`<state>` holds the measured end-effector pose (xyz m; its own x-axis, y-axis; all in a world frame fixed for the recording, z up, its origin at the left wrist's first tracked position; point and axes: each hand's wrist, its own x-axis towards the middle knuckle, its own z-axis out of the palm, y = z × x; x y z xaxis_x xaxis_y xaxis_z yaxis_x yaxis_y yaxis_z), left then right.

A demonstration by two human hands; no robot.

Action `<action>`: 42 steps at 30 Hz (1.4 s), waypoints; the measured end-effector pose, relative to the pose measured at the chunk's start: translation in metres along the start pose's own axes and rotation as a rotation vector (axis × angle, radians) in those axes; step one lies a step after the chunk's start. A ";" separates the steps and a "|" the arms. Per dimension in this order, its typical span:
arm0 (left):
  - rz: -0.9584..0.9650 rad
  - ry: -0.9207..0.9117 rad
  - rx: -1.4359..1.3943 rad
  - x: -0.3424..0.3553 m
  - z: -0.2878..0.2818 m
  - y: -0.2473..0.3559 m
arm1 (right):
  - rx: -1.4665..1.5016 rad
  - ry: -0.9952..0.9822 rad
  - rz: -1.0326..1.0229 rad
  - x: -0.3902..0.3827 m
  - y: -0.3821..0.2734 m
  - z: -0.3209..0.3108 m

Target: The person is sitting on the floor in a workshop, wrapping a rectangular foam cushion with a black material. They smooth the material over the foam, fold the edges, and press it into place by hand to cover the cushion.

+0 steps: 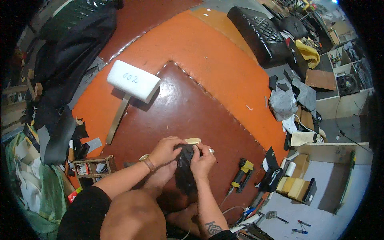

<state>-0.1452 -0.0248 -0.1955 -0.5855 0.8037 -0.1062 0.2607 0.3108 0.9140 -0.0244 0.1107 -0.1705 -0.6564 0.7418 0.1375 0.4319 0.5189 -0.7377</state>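
My left hand (168,151) and my right hand (202,160) are at the lower middle of the head view, both closed on a crumpled black sheet (185,168) that hangs down between my wrists. A pale cream piece (193,140) shows behind its top edge, between my fingertips; I cannot make out what it is. My bare legs and foot are under my arms. To the right of my right hand a yellow and black pneumatic staple gun (244,172) with a hose lies on the maroon floor covering (224,144).
A white padded block (132,86) with a wooden stick lies ahead. Dark fabric (76,48) and a small wooden rack (94,168) stand left. A black quilted cushion (258,38), grey scraps (282,100) and a white board (328,184) with foam blocks and tools are at right.
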 end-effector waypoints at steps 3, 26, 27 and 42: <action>0.161 0.133 0.042 0.012 0.006 0.008 | 0.051 -0.028 -0.020 0.010 0.011 -0.004; -0.128 -0.344 0.499 0.087 0.003 0.077 | 0.141 -0.115 0.605 -0.085 0.080 -0.066; -0.122 -0.377 0.508 0.091 0.003 0.083 | 0.132 -0.102 0.550 -0.089 0.109 -0.058; 0.186 -0.035 0.223 0.028 0.015 0.022 | -0.028 -0.339 0.038 -0.002 -0.004 -0.052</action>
<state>-0.1445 0.0117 -0.1844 -0.4859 0.8732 0.0384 0.5259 0.2570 0.8108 0.0075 0.1296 -0.1337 -0.8058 0.5799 -0.1202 0.4733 0.5087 -0.7191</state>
